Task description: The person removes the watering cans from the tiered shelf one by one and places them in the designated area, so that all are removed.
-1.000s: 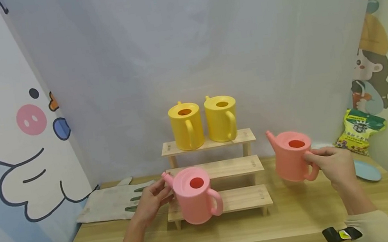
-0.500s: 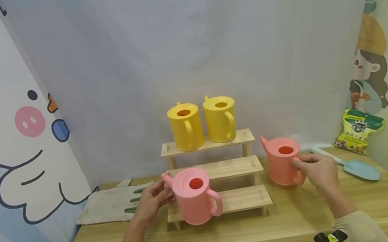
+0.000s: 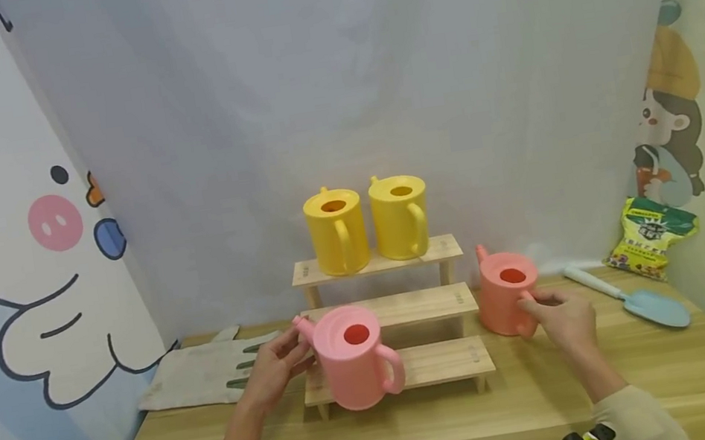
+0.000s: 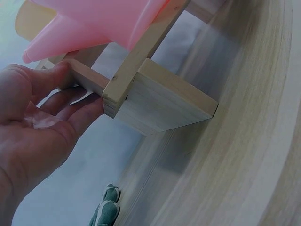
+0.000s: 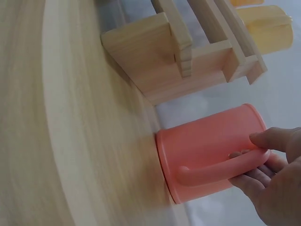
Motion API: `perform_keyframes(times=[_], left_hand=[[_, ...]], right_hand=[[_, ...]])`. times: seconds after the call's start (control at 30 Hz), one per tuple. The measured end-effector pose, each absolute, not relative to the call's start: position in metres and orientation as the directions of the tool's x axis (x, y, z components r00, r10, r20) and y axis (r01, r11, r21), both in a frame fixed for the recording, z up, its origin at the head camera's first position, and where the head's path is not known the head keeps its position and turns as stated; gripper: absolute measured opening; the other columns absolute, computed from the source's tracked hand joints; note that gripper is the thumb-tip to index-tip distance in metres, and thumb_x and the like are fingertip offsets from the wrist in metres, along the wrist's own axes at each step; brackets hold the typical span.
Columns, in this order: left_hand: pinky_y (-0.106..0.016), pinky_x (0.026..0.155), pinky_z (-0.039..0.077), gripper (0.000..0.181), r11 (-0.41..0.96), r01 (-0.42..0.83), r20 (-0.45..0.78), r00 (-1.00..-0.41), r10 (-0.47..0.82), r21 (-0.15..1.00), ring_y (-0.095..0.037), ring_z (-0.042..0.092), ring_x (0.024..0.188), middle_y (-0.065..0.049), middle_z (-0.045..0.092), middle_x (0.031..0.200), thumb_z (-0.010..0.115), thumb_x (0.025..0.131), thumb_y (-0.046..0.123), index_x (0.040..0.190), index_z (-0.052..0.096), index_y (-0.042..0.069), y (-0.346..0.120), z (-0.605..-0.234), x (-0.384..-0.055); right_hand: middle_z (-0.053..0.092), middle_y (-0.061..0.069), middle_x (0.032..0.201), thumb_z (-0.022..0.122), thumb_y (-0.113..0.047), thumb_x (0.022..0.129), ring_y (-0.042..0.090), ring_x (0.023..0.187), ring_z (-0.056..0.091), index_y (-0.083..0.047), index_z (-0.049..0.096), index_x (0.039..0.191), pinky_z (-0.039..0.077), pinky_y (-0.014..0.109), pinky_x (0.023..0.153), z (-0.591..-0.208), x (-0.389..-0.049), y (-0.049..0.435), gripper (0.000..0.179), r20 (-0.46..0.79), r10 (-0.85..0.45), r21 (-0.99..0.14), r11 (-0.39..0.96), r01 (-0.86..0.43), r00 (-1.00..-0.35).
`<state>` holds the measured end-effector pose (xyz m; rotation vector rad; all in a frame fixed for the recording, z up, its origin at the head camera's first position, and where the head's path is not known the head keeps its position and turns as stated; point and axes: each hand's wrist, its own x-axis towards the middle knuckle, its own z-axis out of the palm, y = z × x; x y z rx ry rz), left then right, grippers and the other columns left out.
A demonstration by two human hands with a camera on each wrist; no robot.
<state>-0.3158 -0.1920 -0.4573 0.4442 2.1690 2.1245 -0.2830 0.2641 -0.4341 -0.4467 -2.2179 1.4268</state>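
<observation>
To the right of the three-tier wooden shelf (image 3: 399,307), my right hand (image 3: 564,316) holds a coral watering can (image 3: 508,303) by its handle. The can is upright, spout pointing away, its base at the tabletop in the right wrist view. My left hand (image 4: 44,108) grips the left end of the shelf's middle board (image 4: 87,76), thumb on top and fingers beneath. A pink watering can (image 3: 353,366) stands on the lowest board, spout toward my left hand. On the top board are two yellow watering cans (image 3: 337,241), handles facing me.
A pale work glove (image 3: 195,376) with green finger parts lies left of the shelf. At the right are a light blue trowel (image 3: 656,309) and a green-and-yellow packet (image 3: 653,238) leaning by the wall. Curtains close off the back and sides.
My right hand has carried the coral watering can left and down to beside the shelf, uncovering the trowel's handle. The left hand and pink can stay in place.
</observation>
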Motion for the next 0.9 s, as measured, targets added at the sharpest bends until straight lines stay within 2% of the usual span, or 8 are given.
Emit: perform_keyframes(times=[0.3, 0.43, 0.57, 0.67, 0.73, 0.8, 0.9], left_hand=[[-0.042, 0.101, 0.051, 0.054, 0.019, 0.155, 0.146, -0.957, 0.249, 0.988, -0.033, 0.044, 0.137, -0.013, 0.037, 0.157, 0.059, 0.103, 0.017, 0.152, 0.042, 0.003, -0.191, -0.455, -0.315], [-0.043, 0.102, 0.05, 0.053, 0.021, 0.15, 0.139, -0.957, 0.254, 0.989, -0.034, 0.043, 0.137, -0.014, 0.035, 0.158, 0.057, 0.104, 0.015, 0.153, 0.04, 0.002, -0.192, -0.455, -0.314], [-0.042, 0.102, 0.051, 0.053, 0.023, 0.144, 0.134, -0.958, 0.253, 0.989, -0.034, 0.045, 0.136, -0.015, 0.036, 0.157, 0.057, 0.104, 0.014, 0.153, 0.04, 0.002, -0.192, -0.455, -0.315], [-0.042, 0.102, 0.051, 0.053, 0.012, 0.143, 0.135, -0.958, 0.253, 0.99, -0.033, 0.046, 0.135, -0.015, 0.038, 0.156, 0.057, 0.103, 0.014, 0.152, 0.041, 0.003, -0.191, -0.454, -0.316], [-0.043, 0.103, 0.05, 0.053, 0.006, 0.142, 0.136, -0.958, 0.254, 0.99, -0.033, 0.046, 0.135, -0.015, 0.037, 0.157, 0.058, 0.103, 0.014, 0.153, 0.041, 0.003, -0.191, -0.454, -0.316], [-0.043, 0.103, 0.05, 0.054, 0.004, 0.138, 0.132, -0.957, 0.256, 0.99, -0.033, 0.045, 0.136, -0.015, 0.035, 0.157, 0.058, 0.103, 0.014, 0.153, 0.04, 0.003, -0.192, -0.454, -0.316], [-0.043, 0.103, 0.05, 0.054, 0.006, 0.136, 0.13, -0.957, 0.26, 0.991, -0.033, 0.045, 0.136, -0.015, 0.034, 0.158, 0.058, 0.103, 0.014, 0.153, 0.039, 0.003, -0.193, -0.455, -0.315]], right_hand=[[0.075, 0.014, 0.103, 0.084, -0.025, 0.084, -0.007, 0.075, 0.057, 0.003, 0.076, 0.108, 0.047, 0.01, 0.063, -0.438, -0.285, 0.257, 0.037, 0.223, 0.476, -0.917, 0.398, -0.017, -0.851], [0.071, 0.022, 0.111, 0.081, -0.017, 0.086, -0.008, 0.078, 0.058, 0.007, 0.072, 0.113, 0.048, 0.007, 0.065, -0.439, -0.285, 0.255, 0.037, 0.23, 0.423, -0.918, 0.393, -0.051, -0.876], [0.069, 0.024, 0.116, 0.08, -0.016, 0.087, 0.004, 0.09, 0.063, 0.008, 0.07, 0.116, 0.048, 0.007, 0.069, -0.439, -0.285, 0.255, 0.039, 0.219, 0.39, -0.913, 0.404, -0.048, -0.894], [0.07, 0.021, 0.116, 0.081, -0.026, 0.087, 0.017, 0.1, 0.064, 0.005, 0.071, 0.117, 0.047, 0.013, 0.075, -0.436, -0.284, 0.256, 0.044, 0.202, 0.4, -0.911, 0.412, -0.022, -0.894], [0.07, 0.019, 0.115, 0.08, -0.033, 0.087, 0.02, 0.102, 0.063, 0.004, 0.071, 0.117, 0.048, 0.018, 0.078, -0.434, -0.283, 0.257, 0.048, 0.198, 0.409, -0.913, 0.408, -0.015, -0.891], [0.071, 0.017, 0.113, 0.08, -0.037, 0.087, 0.016, 0.098, 0.063, 0.002, 0.072, 0.116, 0.048, 0.02, 0.079, -0.431, -0.282, 0.257, 0.05, 0.204, 0.422, -0.915, 0.404, -0.018, -0.884], [0.072, 0.014, 0.109, 0.081, -0.035, 0.086, 0.003, 0.089, 0.062, 0.0, 0.073, 0.113, 0.049, 0.016, 0.075, -0.426, -0.281, 0.255, 0.045, 0.248, 0.44, -0.916, 0.395, -0.062, -0.863]])
